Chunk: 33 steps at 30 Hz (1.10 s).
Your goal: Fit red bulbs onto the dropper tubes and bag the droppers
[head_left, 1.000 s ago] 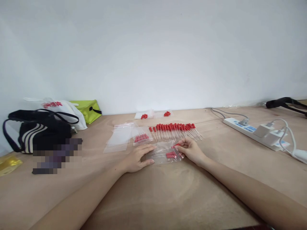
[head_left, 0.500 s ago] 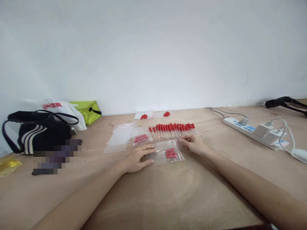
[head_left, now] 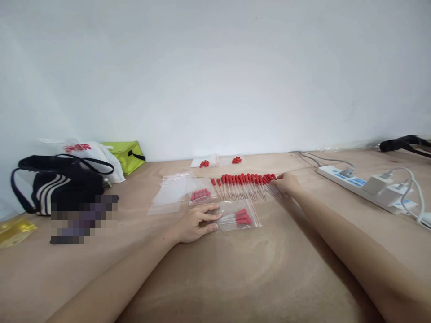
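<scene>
My left hand [head_left: 198, 223] lies on the table with its fingers stretched out and apart, the fingertips on the left end of a clear zip bag [head_left: 232, 226]. Inside that bag are several droppers with red bulbs [head_left: 243, 216], bulbs to the right. A row of glass droppers with red bulbs [head_left: 242, 179] lies just behind it, bulbs toward the wall. At the right end of this row my right hand [head_left: 284, 183] has its fingertips pinched at a dropper's red bulb. Left of the row lies another zip bag with red-bulbed droppers [head_left: 201, 194].
Flat clear bags [head_left: 170, 193] lie on the left. Toward the wall are two small groups of red bulbs [head_left: 204, 164] on bags. A power strip [head_left: 357, 184] with chargers and cables stands right. A black bag [head_left: 67, 188] and a green bag [head_left: 126, 154] are far left.
My right hand has moved right and away from me, from the filled bag's back right corner to the row's right end. My left hand stays on the bag. The view has shifted slightly.
</scene>
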Each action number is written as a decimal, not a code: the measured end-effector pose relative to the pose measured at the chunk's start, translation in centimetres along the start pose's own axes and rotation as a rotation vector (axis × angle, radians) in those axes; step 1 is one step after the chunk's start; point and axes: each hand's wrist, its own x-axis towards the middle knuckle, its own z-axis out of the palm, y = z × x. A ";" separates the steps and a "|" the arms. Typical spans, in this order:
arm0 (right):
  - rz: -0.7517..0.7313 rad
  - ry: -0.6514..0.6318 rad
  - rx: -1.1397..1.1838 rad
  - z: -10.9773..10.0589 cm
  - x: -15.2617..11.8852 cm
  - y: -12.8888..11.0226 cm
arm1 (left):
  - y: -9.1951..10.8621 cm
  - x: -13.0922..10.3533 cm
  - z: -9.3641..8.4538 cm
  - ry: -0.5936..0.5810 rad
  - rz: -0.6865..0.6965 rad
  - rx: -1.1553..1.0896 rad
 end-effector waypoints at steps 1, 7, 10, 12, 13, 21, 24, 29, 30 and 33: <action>0.011 -0.009 0.012 0.1 0.1 -0.1 | 0.0 0.0 0.0 -0.004 -0.002 0.004; 0.022 0.042 0.094 -0.4 0.0 -0.4 | 0.1 -0.1 0.0 -0.007 -0.001 0.028; -0.048 0.077 0.345 -0.9 -1.6 -0.9 | 0.1 -0.1 0.0 0.008 0.004 0.027; -0.094 0.035 0.557 -1.0 -3.6 -1.2 | 0.2 0.0 0.0 0.006 0.000 0.033; -0.109 0.000 0.649 -0.9 -4.7 -1.4 | 0.2 0.0 0.0 0.002 -0.003 0.038; -0.045 -0.100 1.077 0.7 -9.6 -2.7 | 0.4 0.0 -0.1 0.009 0.003 0.049; -0.033 -0.174 1.134 1.2 -9.8 -2.7 | 0.4 0.0 -0.2 0.003 -0.003 0.058; -0.066 -0.263 1.100 1.3 -10.5 -2.6 | 0.5 0.0 -0.2 -0.004 -0.004 0.077; -0.059 -0.255 1.105 1.2 -10.5 -2.6 | 0.5 -0.1 -0.3 -0.007 -0.008 0.076; -0.022 -0.252 1.181 1.1 -10.7 -2.8 | 0.5 -0.1 -0.2 -0.008 -0.022 0.075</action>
